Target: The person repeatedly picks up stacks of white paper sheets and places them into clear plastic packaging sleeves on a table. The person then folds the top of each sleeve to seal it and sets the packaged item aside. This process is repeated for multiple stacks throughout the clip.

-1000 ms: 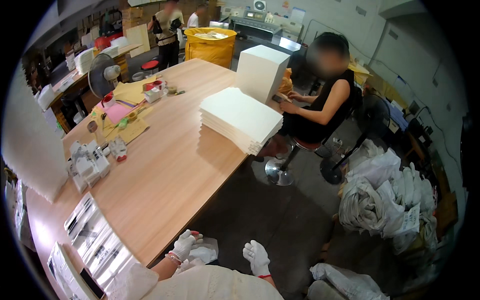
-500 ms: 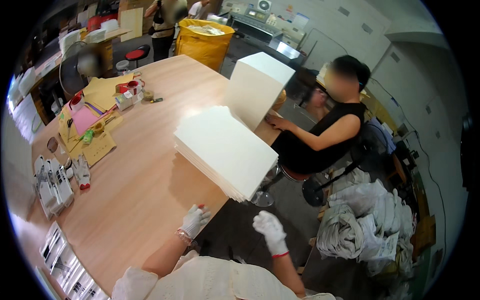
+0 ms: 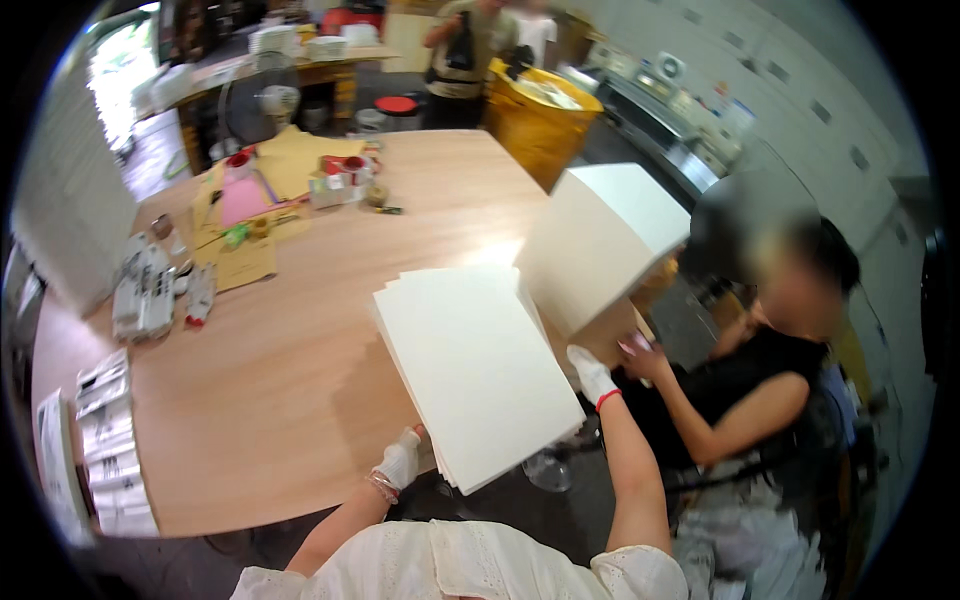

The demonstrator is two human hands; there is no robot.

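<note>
A thick stack of white sheets (image 3: 470,365) lies at the near right edge of the wooden table (image 3: 290,380), overhanging it. My left hand (image 3: 400,462), in a white glove, grips the stack's near left corner from below. My right hand (image 3: 592,373), also gloved with a red cuff, presses against the stack's right side. Behind the stack stands a second, taller pile of white sheets (image 3: 600,240).
A seated person in a black top (image 3: 740,385) works at the table's right edge, close to my right hand. Yellow envelopes, tape and small items (image 3: 290,190) lie at the far left. Printed sheets (image 3: 105,440) line the near left edge. A yellow bin (image 3: 540,120) stands beyond.
I have come up close to the table. Both hands rose from my lap and took hold of the white stack, which now fills the middle of the view.
</note>
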